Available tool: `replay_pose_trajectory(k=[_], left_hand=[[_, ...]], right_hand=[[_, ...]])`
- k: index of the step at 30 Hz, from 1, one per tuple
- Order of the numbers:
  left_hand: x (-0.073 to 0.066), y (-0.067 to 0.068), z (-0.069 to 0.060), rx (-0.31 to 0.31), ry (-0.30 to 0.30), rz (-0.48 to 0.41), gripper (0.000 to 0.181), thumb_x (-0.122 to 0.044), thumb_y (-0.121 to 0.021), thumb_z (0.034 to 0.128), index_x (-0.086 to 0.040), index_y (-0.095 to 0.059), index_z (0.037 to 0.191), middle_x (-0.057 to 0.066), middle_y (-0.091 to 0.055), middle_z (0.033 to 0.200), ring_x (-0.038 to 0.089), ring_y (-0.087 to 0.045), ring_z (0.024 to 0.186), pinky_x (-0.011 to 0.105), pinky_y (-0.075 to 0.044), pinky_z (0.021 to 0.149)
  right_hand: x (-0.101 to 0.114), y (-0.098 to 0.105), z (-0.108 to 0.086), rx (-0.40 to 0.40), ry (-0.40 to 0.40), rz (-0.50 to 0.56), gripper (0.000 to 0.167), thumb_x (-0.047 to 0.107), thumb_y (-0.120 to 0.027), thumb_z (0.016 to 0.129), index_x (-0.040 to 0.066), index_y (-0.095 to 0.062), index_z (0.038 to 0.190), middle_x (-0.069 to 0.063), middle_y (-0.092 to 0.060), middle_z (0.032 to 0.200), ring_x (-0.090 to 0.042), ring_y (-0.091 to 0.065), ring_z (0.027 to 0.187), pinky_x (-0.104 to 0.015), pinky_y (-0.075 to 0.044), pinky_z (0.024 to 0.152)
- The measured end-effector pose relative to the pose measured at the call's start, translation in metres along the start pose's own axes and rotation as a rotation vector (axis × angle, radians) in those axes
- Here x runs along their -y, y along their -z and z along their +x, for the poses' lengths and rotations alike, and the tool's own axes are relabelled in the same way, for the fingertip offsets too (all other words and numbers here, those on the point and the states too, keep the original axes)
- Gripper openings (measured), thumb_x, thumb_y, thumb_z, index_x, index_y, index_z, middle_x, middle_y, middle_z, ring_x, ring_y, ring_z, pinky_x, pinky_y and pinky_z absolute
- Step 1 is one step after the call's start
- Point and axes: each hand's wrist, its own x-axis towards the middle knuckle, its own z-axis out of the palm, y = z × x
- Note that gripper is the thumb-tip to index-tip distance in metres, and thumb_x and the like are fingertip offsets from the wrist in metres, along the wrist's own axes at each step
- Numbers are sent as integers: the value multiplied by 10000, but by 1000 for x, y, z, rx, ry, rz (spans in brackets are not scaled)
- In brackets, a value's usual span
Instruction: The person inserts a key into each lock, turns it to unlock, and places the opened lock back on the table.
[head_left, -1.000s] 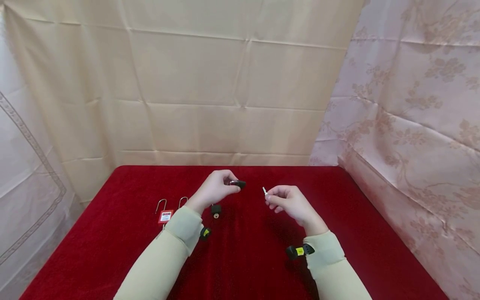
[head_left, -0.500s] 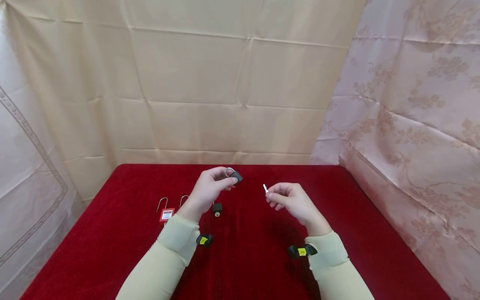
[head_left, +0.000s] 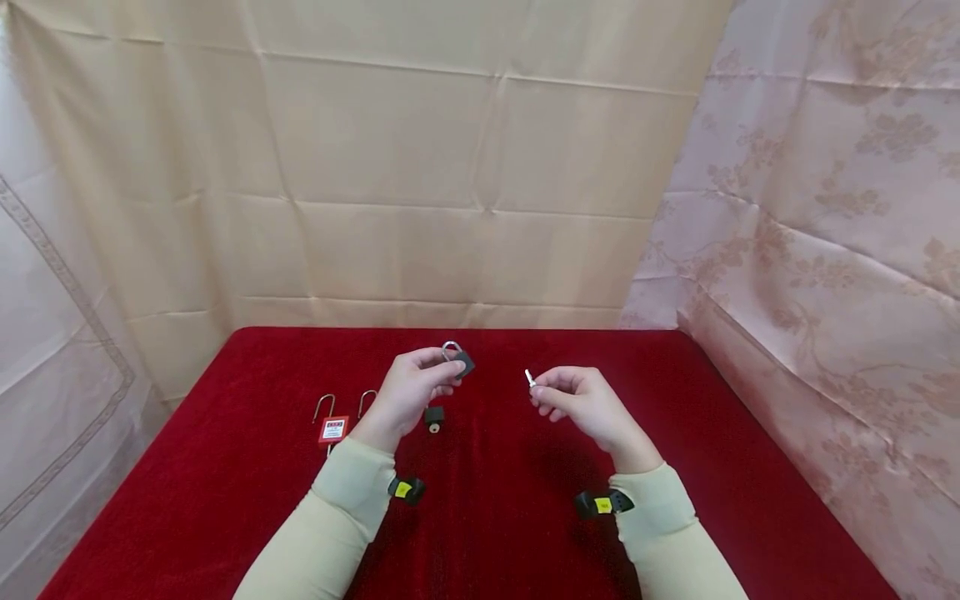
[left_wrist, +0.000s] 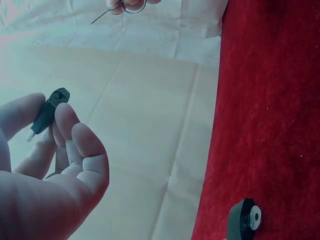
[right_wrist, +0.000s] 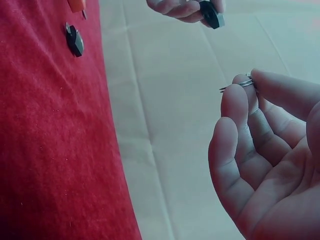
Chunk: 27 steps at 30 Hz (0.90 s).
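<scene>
In the head view my left hand (head_left: pixel 408 387) pinches a small black padlock (head_left: pixel 465 364) between thumb and fingers above the table. Its silver shackle (head_left: pixel 451 347) points up and away. The left wrist view shows the underside of this padlock (left_wrist: pixel 51 109), with a round keyway at its end. To the right, my right hand (head_left: pixel 573 400) pinches a silver key (head_left: pixel 529 377) with its blade pointing up and left. A metal ring (left_wrist: pixel 136 10) shows at those fingers in the left wrist view. Padlock and key are apart.
On the red cloth-covered table (head_left: pixel 495 517) lies a red padlock (head_left: pixel 333 430) with a white label and a raised shackle. Another shackle (head_left: pixel 367 402) is partly hidden by my left wrist. A second black padlock (head_left: pixel 434 418) with a round pale disc lies beside that hand.
My left hand has turned the padlock from edge-on to face the head camera. It then shifted slightly left and down. My right hand has stayed nearly still with the key.
</scene>
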Motion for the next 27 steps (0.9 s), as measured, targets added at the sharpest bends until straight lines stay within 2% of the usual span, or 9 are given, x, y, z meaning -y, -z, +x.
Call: replay_pose_trajectory(k=[9,15,19,23,27], left_hand=[[3,-2,0,6,33,-2,241,-95,-733,943,46,-713,1137,98,-712,979,214,-657,828,324,-576,777],[4,-8,0,27,49,-62,239,-48,-702,952,92,-685,1145,83,-704,938,183,-641,781,315,-580,760],[6,-8,1,56,77,-70,242,-32,-685,959,101,-679,1161,104,-686,951,184,-633,779,312,-584,762],[7,-7,0,85,87,-59,242,-27,-665,970,114,-669,1167,118,-667,958,189,-635,793,310,-584,766],[8,-6,1,84,78,-69,225,-18,-656,973,121,-663,1151,105,-666,924,187,-635,784,307,-585,756]], right_hand=[[-2,-9,1,28,-18,66,218,42,-690,958,-137,-673,1083,-232,-719,953,-277,-718,775,-453,-614,718],[-5,-19,3,71,-25,80,256,53,-693,961,-157,-660,1104,-255,-718,960,-375,-725,810,-426,-617,721],[-4,-28,3,104,-23,97,236,51,-692,961,-145,-670,1091,-266,-717,962,-430,-719,827,-433,-617,721],[-2,-39,3,151,-33,114,217,55,-694,963,-124,-683,1084,-253,-724,966,-372,-736,816,-437,-616,726],[-2,-48,3,198,-52,125,198,75,-706,962,-88,-702,1074,-231,-730,964,-330,-743,824,-462,-612,741]])
